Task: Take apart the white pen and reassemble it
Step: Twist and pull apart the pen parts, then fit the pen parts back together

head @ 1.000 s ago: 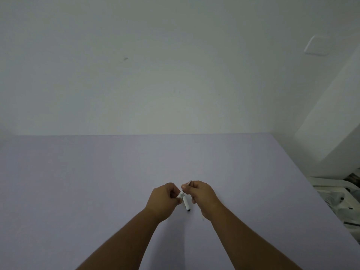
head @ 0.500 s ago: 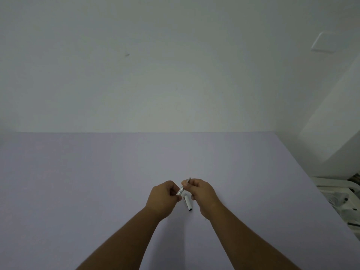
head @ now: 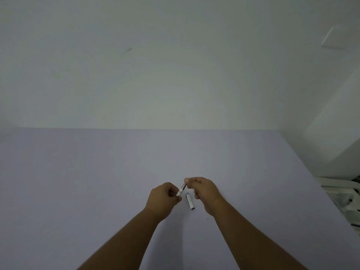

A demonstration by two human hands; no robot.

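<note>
The white pen is in pieces. A slim pen part (head: pixel 182 189), likely the refill in its barrel, slants between my two hands above the table. My left hand (head: pixel 164 199) grips its lower end, most of which is hidden in the fist. My right hand (head: pixel 204 190) pinches its upper end between thumb and fingertips. A short white pen cap (head: pixel 190 201) with a dark tip lies loose on the lavender table (head: pixel 97 182), just below and between my hands, touched by neither.
A plain white wall rises behind the table's far edge. Past the table's right edge stands white furniture (head: pixel 339 193) with small items on it. A white wall plate (head: pixel 333 38) sits high at the right.
My hands have drawn apart, exposing more of the slim pen part between them. The cap, earlier half hidden under my right hand, now lies in plain view on the table.
</note>
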